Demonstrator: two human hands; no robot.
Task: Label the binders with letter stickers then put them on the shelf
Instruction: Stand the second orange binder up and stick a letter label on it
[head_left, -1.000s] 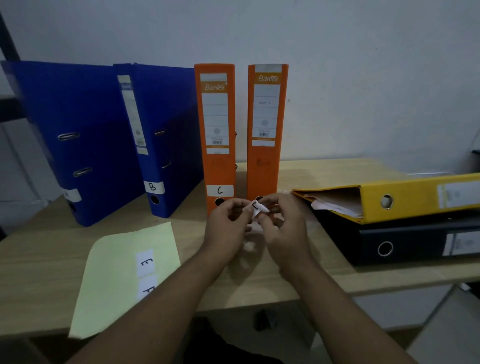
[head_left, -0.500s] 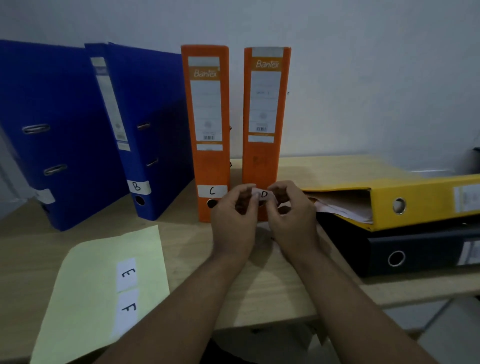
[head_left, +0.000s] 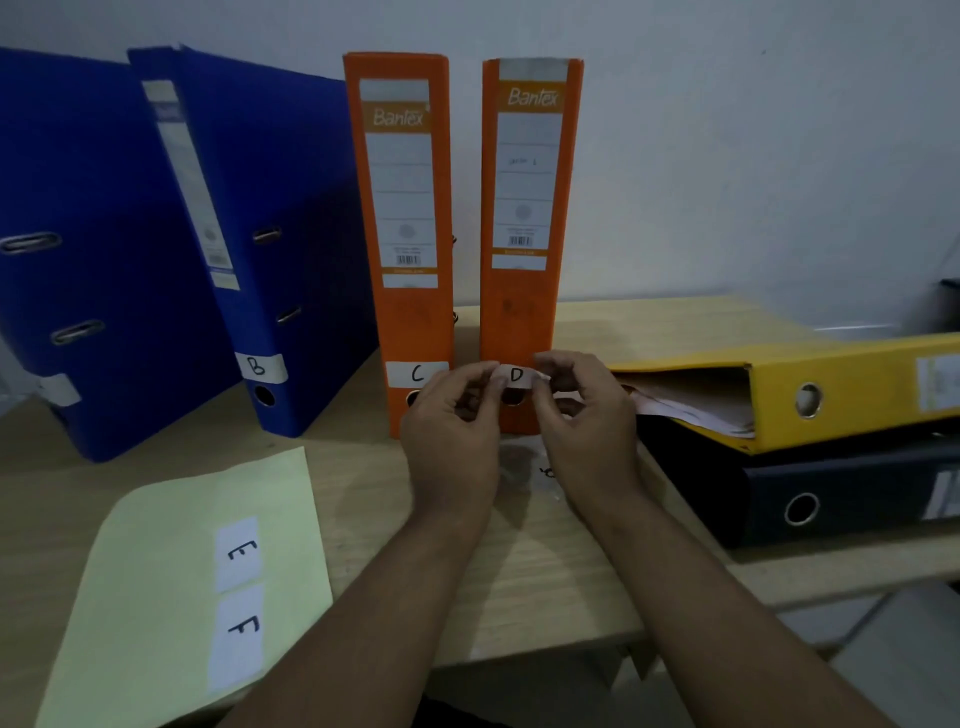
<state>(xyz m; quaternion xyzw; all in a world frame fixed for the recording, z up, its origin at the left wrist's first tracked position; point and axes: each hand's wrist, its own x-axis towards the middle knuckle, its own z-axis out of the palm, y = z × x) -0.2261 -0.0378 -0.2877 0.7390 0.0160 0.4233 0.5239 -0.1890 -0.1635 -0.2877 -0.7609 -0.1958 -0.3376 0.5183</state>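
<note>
Two orange binders stand upright at the middle of the desk. The left orange binder (head_left: 402, 218) carries a C sticker low on its spine. In front of the right orange binder (head_left: 524, 208), low on its spine, a white D sticker (head_left: 516, 375) is stretched flat. My left hand (head_left: 452, 421) pinches its left end and my right hand (head_left: 584, 410) pinches its right end. Whether the sticker touches the spine is not clear. A blue binder (head_left: 270, 249) marked B leans at the left, beside another blue binder (head_left: 88, 234).
A pale yellow sheet (head_left: 156, 597) with E and F stickers lies at the front left of the wooden desk (head_left: 545, 587). A yellow binder (head_left: 831, 384) lies flat on a black binder (head_left: 841, 493) at the right. A white wall stands behind.
My hands have lifted the D sticker from a crumpled hold and stretched it flat against the right orange binder's lower spine. The view has moved closer.
</note>
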